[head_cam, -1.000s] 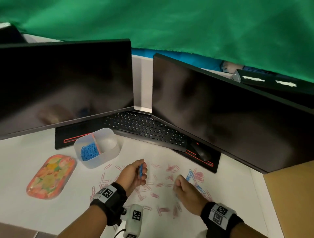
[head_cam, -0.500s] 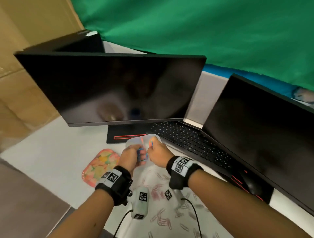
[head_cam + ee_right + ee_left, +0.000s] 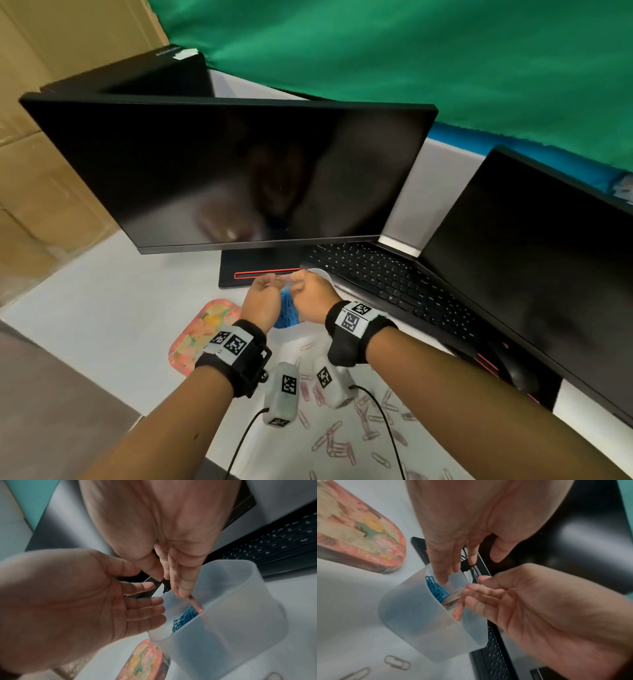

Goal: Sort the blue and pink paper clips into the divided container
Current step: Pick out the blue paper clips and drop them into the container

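Both hands were over the divided container [image 3: 412, 616], a translucent white tub standing on the desk [image 3: 113, 308] directly beneath them. The left hand [image 3: 259, 301] hung above the tub's nearer compartment with its fingers [image 3: 441, 573] extended downward and loosely spread, tips at the rim; nothing could be seen in its grasp. The right hand [image 3: 312, 297] was just beside it, palm turned toward the left hand, fingers [image 3: 183, 580] nearly straight and pointing down at the top of the pink divider [image 3: 195, 603]. Whether it had hold of a clip could not be told from any view.

A heap of blue paper clips [image 3: 287, 312] lay in the compartment below the gap between the two hands, on the left-hand side of the divider. The compartment on the right-hand side was mostly hidden.

Pink paper clips [image 3: 337, 447] lay scattered on the desk behind the wrists, toward the person. A floral tray [image 3: 198, 329] lay just to the outside of the left wrist. Beyond the fingertips stood a dark monitor [image 3: 233, 171], and a black keyboard [image 3: 383, 277] ran off past the right hand toward a second monitor [image 3: 534, 260].
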A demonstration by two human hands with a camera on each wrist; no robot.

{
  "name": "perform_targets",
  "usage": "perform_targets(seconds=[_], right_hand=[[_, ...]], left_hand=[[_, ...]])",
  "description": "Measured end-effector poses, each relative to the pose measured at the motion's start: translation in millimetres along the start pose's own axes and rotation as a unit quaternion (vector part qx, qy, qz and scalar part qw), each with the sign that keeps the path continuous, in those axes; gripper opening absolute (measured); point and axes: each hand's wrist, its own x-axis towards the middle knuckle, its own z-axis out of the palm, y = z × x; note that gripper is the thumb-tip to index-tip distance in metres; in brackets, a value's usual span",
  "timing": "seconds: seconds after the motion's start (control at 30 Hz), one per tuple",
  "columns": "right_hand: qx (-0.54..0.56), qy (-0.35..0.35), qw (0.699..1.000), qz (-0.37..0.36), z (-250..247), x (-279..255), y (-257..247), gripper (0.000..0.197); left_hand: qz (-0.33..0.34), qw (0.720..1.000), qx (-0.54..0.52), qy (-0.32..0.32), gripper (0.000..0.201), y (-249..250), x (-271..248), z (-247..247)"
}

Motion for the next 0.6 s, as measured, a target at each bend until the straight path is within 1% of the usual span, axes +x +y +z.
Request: perform_targets(seconds=[0.07,0.17,0.23,0.3,0.37,0.4,0.43,0.5,0.53,0.6], right_hand=[[0.023,0.029,0.999,-0.017,-13,-13,11,0.034],[0.034,0.079,0.996,-0.004,-31,-46,52,0.033],[0.041,0.110,0.993,0.015,-39,-77,89,0.031],[0.045,0.129,0.990,0.036,-42,-117,127,0.026],[0.037,0.136,0.989,0.050,-38,-158,165,0.021],[0.028,0.137,0.989,0.055,-35,-178,184,0.019],[0.010,0.139,0.988,0.063,-31,-197,204,0.018],[-0.053,0.143,0.985,0.083,-24,-234,237,0.023],[-0.083,0.146,0.982,0.092,-23,-250,250,0.026],[-0.122,0.160,0.974,0.099,-24,-276,269,0.033]], left_hand=[[0.055,0.998,0.018,-0.010,0.011,-4,-2,6],[0.149,0.984,0.078,-0.064,0.013,-12,-12,25],[0.195,0.964,0.142,-0.110,0.018,-19,-22,45],[0.234,0.936,0.207,-0.161,0.020,-28,-37,67],[0.283,0.894,0.274,-0.215,0.019,-39,-55,89],[0.306,0.867,0.309,-0.245,0.020,-45,-63,99],[0.326,0.836,0.345,-0.276,0.022,-52,-71,109],[0.363,0.764,0.421,-0.328,0.027,-65,-85,128],[0.374,0.729,0.456,-0.348,0.029,-72,-92,136],[0.383,0.671,0.506,-0.384,0.033,-86,-105,153]])
